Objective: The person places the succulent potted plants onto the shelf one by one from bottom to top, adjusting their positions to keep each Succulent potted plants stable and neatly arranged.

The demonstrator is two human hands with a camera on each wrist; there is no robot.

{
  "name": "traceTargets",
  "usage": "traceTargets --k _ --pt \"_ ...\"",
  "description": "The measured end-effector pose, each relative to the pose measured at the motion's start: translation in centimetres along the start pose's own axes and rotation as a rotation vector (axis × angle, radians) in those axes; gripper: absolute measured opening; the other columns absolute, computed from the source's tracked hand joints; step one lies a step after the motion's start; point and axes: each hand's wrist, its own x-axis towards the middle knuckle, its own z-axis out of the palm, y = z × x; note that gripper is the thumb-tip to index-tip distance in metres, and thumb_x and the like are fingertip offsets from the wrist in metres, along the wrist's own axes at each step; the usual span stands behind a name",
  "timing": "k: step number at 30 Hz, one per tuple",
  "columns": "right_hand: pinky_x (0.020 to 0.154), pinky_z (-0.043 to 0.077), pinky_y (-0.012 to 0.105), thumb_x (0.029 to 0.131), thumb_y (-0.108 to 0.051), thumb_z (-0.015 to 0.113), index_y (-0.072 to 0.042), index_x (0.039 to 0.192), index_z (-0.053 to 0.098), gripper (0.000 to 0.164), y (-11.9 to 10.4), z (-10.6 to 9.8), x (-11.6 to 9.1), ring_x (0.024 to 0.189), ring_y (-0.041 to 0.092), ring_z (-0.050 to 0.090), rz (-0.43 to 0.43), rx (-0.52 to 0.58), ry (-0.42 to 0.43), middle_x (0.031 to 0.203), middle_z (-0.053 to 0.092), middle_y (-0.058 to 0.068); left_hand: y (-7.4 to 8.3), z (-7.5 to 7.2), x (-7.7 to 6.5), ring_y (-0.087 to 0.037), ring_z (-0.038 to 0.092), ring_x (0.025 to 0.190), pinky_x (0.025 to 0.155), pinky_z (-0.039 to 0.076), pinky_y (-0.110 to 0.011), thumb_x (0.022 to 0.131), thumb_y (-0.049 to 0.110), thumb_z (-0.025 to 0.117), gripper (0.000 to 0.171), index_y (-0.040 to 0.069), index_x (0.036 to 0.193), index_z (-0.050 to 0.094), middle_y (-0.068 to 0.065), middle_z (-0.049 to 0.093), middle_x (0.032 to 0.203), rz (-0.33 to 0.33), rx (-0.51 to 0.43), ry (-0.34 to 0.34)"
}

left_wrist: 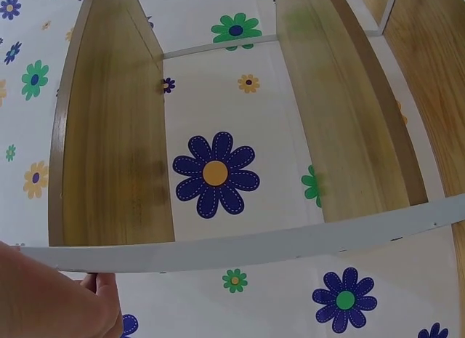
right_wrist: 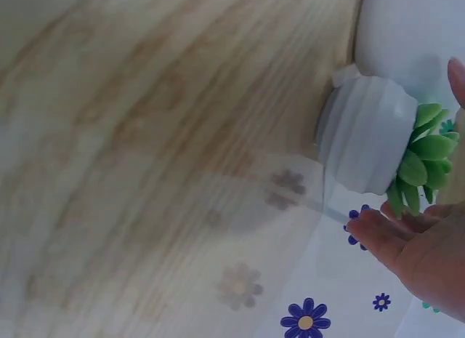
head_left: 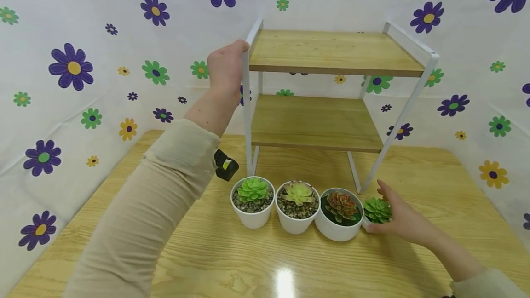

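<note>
A two-tier shelf with wooden boards and a white metal frame stands on the table. My left hand grips its left frame bar near the top, fingers curled behind the bar. In a row before the shelf are a bright green succulent, a pale green succulent and a reddish succulent, all in white pots. At the row's right end stands a smaller green succulent in a ribbed white pot. Around it my right hand is spread, fingers and thumb apart; contact is unclear.
A small black device shows beside the left sleeve, left of the shelf. The wooden table extends in front of the pots. A white flower-patterned cloth hangs behind and along the sides.
</note>
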Motion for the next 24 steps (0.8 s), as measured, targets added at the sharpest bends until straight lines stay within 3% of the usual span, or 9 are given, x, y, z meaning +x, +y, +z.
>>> traceTargets --k 6,13,24 --pt "0.091 0.040 0.062 0.071 -0.030 0.081 0.011 0.142 0.013 0.107 1.0 0.5 0.1 0.113 0.050 0.049 0.005 -0.035 -0.019 0.130 0.043 0.036 0.1 0.0 0.0 -0.012 0.044 0.113 0.099 0.039 -0.032 0.089 0.026 0.054 0.034 0.014 0.121 0.060 0.004 0.053 0.126 -0.012 -0.003 0.010" --pt "0.089 0.042 0.062 0.070 -0.029 0.081 0.010 0.141 0.018 0.103 1.4 0.9 0.3 0.112 0.055 0.047 0.042 -0.087 0.005 0.128 0.042 0.041 0.3 -0.2 0.0 -0.011 0.043 0.114 0.100 0.038 -0.032 0.090 0.026 0.053 0.034 0.014 0.122 0.060 0.005 0.052 0.128 -0.008 -0.003 0.003" --pt "0.083 0.047 0.057 0.068 -0.029 0.082 0.003 0.142 0.020 0.102 1.6 1.1 0.5 0.100 0.044 0.058 0.088 -0.057 0.080 0.119 0.052 0.034 0.7 -0.4 0.0 -0.011 0.043 0.119 0.104 0.037 -0.029 0.090 0.024 0.055 0.038 0.014 0.127 0.056 0.005 0.050 0.133 -0.011 0.023 -0.010"
